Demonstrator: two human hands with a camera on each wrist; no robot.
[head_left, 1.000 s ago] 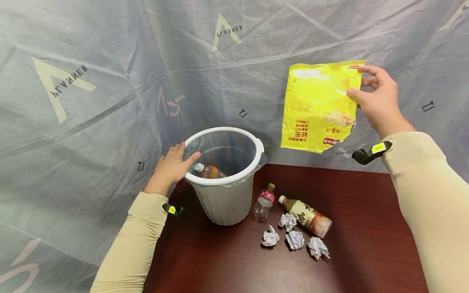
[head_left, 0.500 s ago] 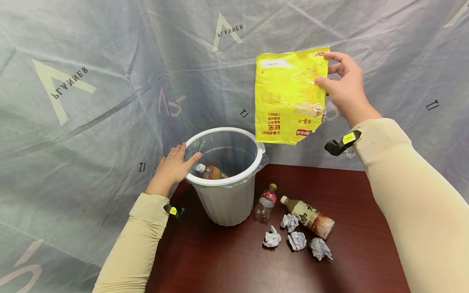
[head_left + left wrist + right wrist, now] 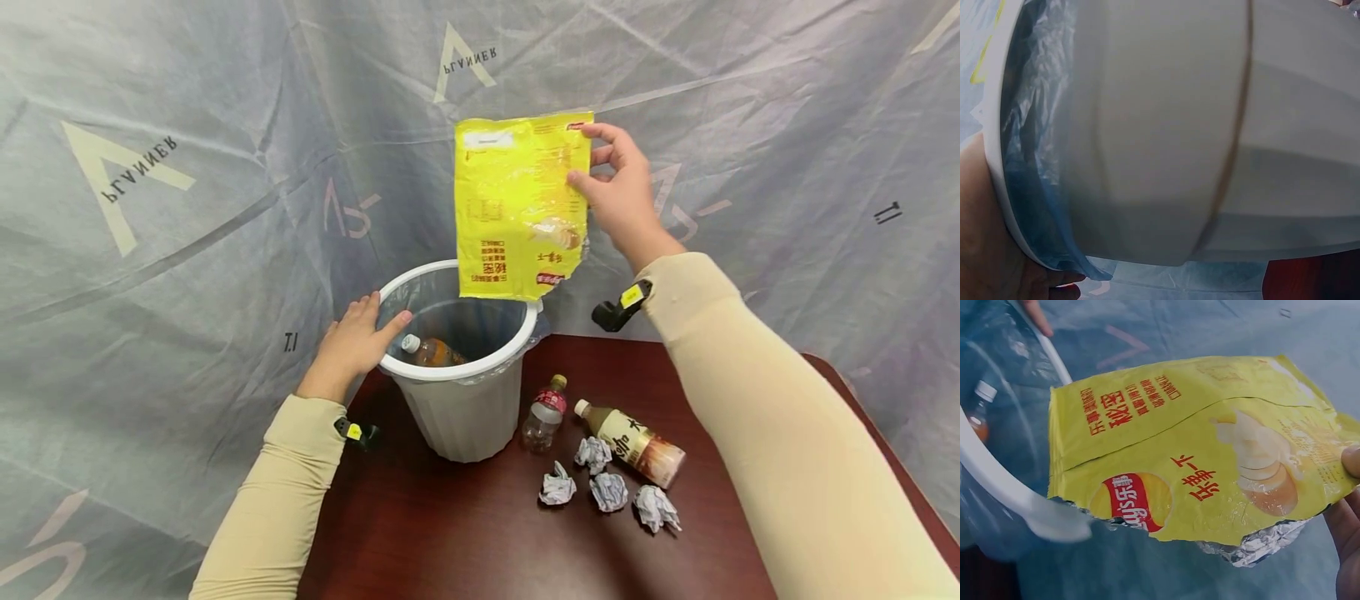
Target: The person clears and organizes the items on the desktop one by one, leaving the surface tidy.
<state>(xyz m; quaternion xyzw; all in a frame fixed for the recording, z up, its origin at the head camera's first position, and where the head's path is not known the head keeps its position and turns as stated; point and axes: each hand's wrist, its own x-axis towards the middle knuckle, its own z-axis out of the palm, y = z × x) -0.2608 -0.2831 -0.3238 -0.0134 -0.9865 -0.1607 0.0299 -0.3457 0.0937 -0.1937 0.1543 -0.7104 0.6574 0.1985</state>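
Note:
In the head view my right hand [image 3: 618, 183] pinches the right edge of a yellow potato chip bag [image 3: 517, 208] between thumb and fingers. The bag hangs upside down above the back right of a grey trash can [image 3: 465, 417], and its lower corner is torn. In the right wrist view the chip bag [image 3: 1197, 450] shows a red logo and silvery lining. My left hand [image 3: 356, 337] rests on the can's left rim, fingers extended and thumb over the edge. Inside the lined can lies a bottle with a white cap [image 3: 431, 352].
On the dark red table [image 3: 465, 533], right of the can, are a clear bottle with a red label [image 3: 545, 414], a brown drink bottle [image 3: 633, 444] lying down and several crumpled paper balls [image 3: 608, 492]. Grey fabric [image 3: 225, 167] hangs behind.
My right hand has carried the chip bag leftward, from over the table's right side to above the trash can. The left hand has stayed on the rim.

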